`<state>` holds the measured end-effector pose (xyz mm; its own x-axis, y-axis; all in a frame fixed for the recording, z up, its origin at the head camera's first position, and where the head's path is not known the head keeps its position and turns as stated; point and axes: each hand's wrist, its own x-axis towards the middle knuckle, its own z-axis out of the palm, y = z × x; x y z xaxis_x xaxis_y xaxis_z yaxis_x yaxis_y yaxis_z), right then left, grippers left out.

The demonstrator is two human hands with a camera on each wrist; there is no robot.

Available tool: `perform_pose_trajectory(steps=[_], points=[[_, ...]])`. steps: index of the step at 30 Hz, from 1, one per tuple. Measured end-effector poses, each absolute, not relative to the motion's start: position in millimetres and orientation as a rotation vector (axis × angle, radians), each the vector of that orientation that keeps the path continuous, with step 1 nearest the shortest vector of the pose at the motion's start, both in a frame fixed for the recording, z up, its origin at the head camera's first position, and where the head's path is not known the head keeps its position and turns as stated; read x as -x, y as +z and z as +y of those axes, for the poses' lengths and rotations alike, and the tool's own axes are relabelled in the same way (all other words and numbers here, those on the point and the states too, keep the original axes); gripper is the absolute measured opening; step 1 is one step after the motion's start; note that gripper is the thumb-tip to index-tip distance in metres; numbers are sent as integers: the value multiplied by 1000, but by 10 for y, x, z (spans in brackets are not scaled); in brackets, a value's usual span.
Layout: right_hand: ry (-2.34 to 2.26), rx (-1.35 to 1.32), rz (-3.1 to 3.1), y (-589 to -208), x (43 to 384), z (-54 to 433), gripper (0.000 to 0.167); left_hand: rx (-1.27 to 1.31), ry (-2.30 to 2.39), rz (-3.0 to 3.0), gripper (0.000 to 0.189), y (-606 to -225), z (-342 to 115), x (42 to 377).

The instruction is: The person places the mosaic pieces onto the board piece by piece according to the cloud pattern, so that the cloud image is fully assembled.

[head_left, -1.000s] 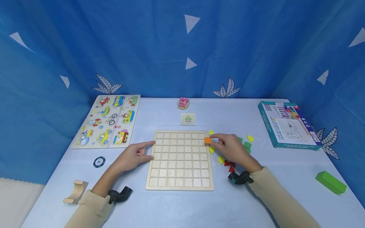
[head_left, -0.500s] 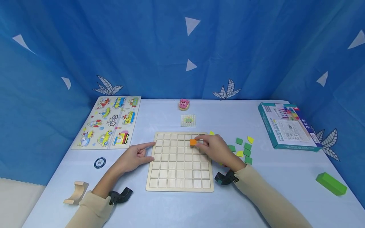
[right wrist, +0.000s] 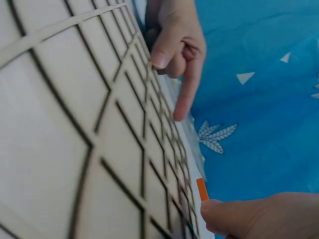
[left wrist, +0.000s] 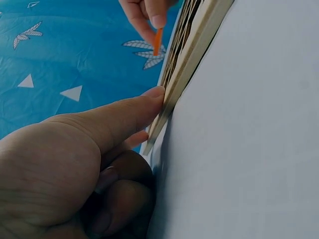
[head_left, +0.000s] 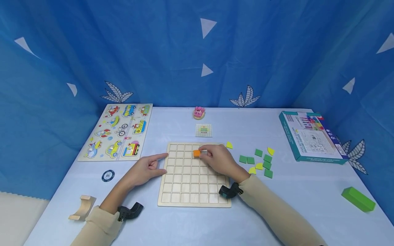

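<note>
An orange square tile (head_left: 196, 153) is pinched between the thumb and index finger of my right hand (head_left: 220, 160), over the upper middle of the wooden grid board (head_left: 185, 188). In the right wrist view the tile (right wrist: 202, 188) stands edge-on, raised above the board. My left hand (head_left: 142, 171) touches the board's left edge with its outstretched thumb and index finger; its other fingers are curled in. To the right of the board lie several green square tiles (head_left: 268, 174) and yellow quarter-round tiles (head_left: 271, 151). My right forearm may hide other pieces.
Behind the board are a small pattern card (head_left: 204, 130) and a pink figure (head_left: 199, 112). A vehicle puzzle board (head_left: 115, 133), a round chip (head_left: 108, 175) and a wooden arch (head_left: 82, 207) lie left. A box (head_left: 312, 136) and a green block (head_left: 358, 199) stand right.
My right hand has carried the orange tile leftward from the board's right edge to above its upper middle. My left hand has stayed at the left edge.
</note>
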<state>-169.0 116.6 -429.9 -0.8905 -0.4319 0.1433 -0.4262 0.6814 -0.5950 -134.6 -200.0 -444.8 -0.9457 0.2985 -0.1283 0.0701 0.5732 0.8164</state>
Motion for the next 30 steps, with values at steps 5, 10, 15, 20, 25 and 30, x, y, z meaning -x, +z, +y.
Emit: perform_pose_trajectory(steps=[5,10,15,20,25,30], points=[[-957,699,2907,-4379,1656,1150,28,-329,1324,2545,63,-4464,-1981,1349],[-938,702,2954,-4432,1643,1148,28,-326,1321,2541,64,-4462,-1972,1352],[-969,699,2969,-4449,1669,1097,30,-296,1299,2559,65,-4446,-2007,1350],[-987,701,2973,-4460,1687,1060,31,-274,1300,2579,65,-4432,-2038,1340],[-978,705,3002,-4514,1674,1073,32,-283,1293,2571,65,-4454,-2029,1339],[-988,713,3038,-4551,1658,1097,34,-293,1301,2577,64,-4466,-2000,1339]])
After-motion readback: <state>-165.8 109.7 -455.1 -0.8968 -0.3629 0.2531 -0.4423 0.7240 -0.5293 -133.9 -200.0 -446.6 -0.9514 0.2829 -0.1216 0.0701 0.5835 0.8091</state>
